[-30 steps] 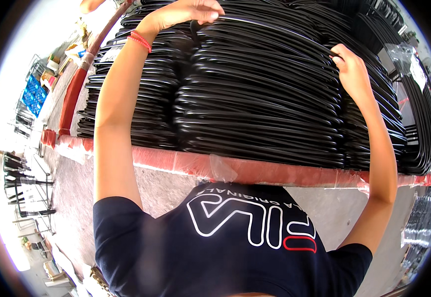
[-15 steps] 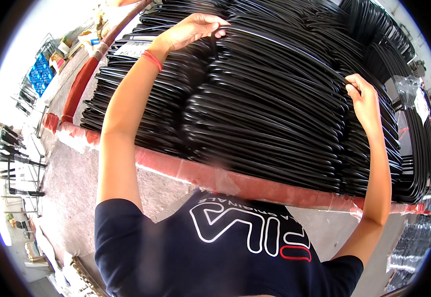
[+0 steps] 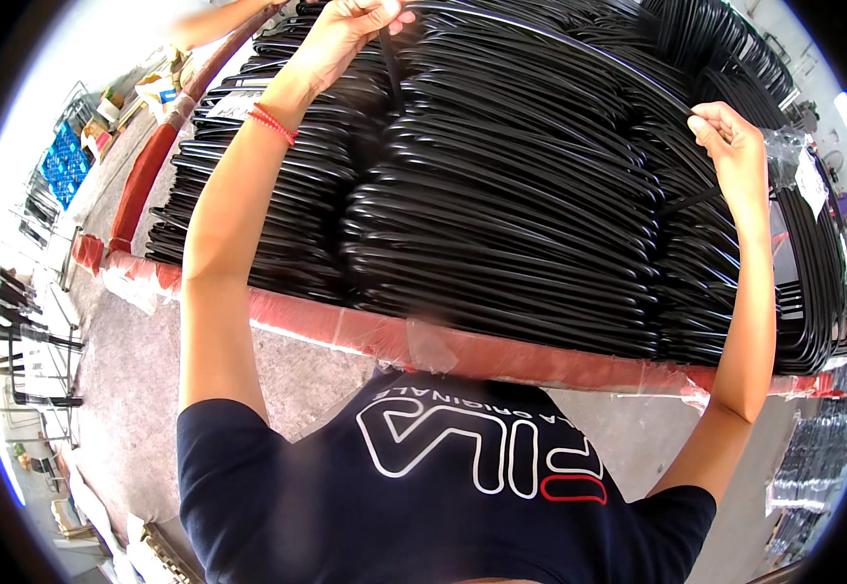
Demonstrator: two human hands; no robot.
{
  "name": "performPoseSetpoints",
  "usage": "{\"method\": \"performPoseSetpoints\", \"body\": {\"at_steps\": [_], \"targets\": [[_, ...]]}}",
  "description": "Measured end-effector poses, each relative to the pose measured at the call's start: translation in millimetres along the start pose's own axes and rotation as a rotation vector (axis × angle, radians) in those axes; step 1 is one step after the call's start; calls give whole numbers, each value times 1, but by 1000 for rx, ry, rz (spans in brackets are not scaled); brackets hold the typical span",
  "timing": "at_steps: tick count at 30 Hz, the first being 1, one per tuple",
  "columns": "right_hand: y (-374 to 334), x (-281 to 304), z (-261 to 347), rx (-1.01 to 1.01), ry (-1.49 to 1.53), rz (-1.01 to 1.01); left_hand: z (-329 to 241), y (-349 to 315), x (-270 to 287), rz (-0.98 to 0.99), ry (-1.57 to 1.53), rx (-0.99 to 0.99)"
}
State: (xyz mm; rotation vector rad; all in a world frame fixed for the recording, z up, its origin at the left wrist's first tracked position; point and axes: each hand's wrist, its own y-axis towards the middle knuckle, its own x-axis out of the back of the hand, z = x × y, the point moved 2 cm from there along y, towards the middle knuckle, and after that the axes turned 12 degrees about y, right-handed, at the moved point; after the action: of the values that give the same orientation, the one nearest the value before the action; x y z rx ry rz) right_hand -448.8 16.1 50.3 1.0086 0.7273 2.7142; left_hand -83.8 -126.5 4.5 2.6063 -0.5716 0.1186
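A bent black tube spans between my two raised hands, above the stacked tubes. My left hand, with a red bead bracelet at the wrist, grips the tube near its left bend, at the top edge of the view. The right end sits pinched in the fingers of my right hand. Dark legs of the tube hang down by each hand. Below lies a thick stack of similar glossy black bent tubes, in rows side by side.
A red wrapped rail runs between my body and the stack. Another person's arm reaches in at the upper left. Clear plastic film lies at the right. A blue crate and black metal frames stand at the left.
Both hands and the tube have risen away from the stack, toward the top of the view. My right hand has shifted slightly right. More of the other person's arm shows.
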Motion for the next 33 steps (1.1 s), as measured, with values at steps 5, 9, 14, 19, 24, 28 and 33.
{"method": "performPoseSetpoints", "body": {"at_steps": [5, 9, 14, 19, 24, 28, 33], "targets": [[6, 4, -6, 19, 42, 27, -3, 4, 0, 16, 106, -101], [6, 5, -2, -15, 46, 22, -1, 5, 0, 10, 33, -88], [5, 7, -2, -20, 70, 10, -1, 7, -5, -1, -39, -93], [5, 5, 2, -37, 42, 8, 1, 3, -2, -17, -58, -85], [5, 6, 6, -42, 36, 13, 17, 2, 1, 20, -216, -51], [5, 5, 0, -26, 69, 25, 27, -7, -4, 55, -291, 5], [9, 12, -2, 39, 135, 118, 47, -17, -14, -54, 73, -16]]}}
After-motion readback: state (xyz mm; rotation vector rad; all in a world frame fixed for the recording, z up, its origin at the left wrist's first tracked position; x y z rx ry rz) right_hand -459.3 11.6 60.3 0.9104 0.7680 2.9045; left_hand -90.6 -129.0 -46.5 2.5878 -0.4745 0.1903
